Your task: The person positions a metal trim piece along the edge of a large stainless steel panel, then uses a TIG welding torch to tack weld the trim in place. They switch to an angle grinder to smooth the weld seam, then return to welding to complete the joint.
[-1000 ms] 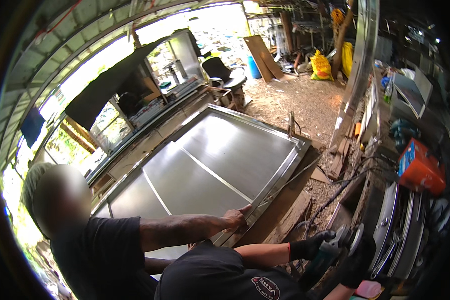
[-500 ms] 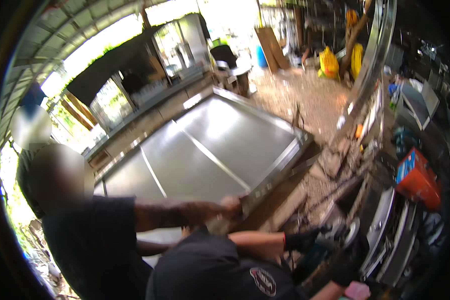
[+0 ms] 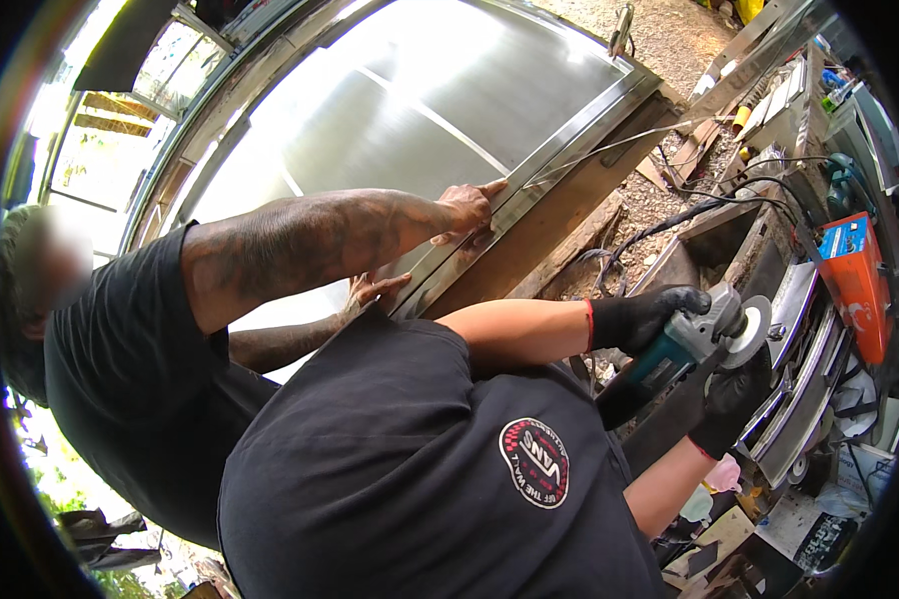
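Observation:
An angle grinder (image 3: 666, 357), teal with a grey head, is gripped in my left hand (image 3: 659, 314), which wears a black glove with red trim. Its pale round disc (image 3: 748, 333) faces away from me. My right hand (image 3: 737, 401), also in a black glove, is closed against the grinder's head just below the disc; part of its grip is hidden. Beside my left arm, a co-worker's bare hand (image 3: 466, 210) rests on the edge of a large framed metal sheet (image 3: 449, 110). The co-worker's other hand (image 3: 375, 290) touches the same edge nearer to me.
An orange boxy machine (image 3: 855, 290) with a blue top stands at the right. Black cables (image 3: 704, 207) cross beside it. Curved metal strips (image 3: 791, 384) lie piled near my right hand. A wooden beam (image 3: 549, 220) runs under the sheet's edge, with rubble ground (image 3: 659, 45) beyond.
My view has tipped down and turned, bringing the grinder and my gloved hands higher and clearer in the picture. The co-worker's hand remains at the sheet's edge.

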`<action>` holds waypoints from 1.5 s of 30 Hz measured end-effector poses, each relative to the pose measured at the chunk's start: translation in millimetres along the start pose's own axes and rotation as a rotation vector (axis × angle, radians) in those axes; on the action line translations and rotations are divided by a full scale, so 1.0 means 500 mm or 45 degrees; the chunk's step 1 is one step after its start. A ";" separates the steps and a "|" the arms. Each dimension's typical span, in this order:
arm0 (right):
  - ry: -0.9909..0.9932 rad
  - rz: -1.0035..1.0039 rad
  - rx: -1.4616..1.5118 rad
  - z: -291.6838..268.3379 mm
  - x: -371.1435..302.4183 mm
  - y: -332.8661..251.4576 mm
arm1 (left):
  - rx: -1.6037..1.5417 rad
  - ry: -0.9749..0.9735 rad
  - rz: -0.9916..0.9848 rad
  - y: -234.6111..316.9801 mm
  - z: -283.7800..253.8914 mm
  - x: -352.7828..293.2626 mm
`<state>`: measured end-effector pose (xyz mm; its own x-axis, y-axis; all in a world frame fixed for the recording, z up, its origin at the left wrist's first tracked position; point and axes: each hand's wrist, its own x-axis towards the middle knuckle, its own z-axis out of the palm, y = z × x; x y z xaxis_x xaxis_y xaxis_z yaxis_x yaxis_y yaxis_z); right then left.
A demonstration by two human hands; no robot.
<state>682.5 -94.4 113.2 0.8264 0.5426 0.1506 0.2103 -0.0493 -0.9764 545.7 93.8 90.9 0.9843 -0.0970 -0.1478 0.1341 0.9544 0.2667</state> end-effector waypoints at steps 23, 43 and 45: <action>-0.020 0.207 0.617 -0.018 0.013 0.020 | -0.024 0.092 -0.082 -0.002 -0.006 0.010; 0.041 0.009 1.050 0.076 -0.022 0.061 | 0.584 0.269 0.198 -0.008 0.070 0.014; 0.057 0.172 1.284 0.043 -0.030 0.170 | 1.007 0.449 0.421 -0.030 0.113 0.026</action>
<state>676.9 -88.8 24.4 0.8338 0.5518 0.0149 -0.4073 0.6332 -0.6582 562.9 62.2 138.7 0.9118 0.3614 -0.1950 0.0201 0.4350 0.9002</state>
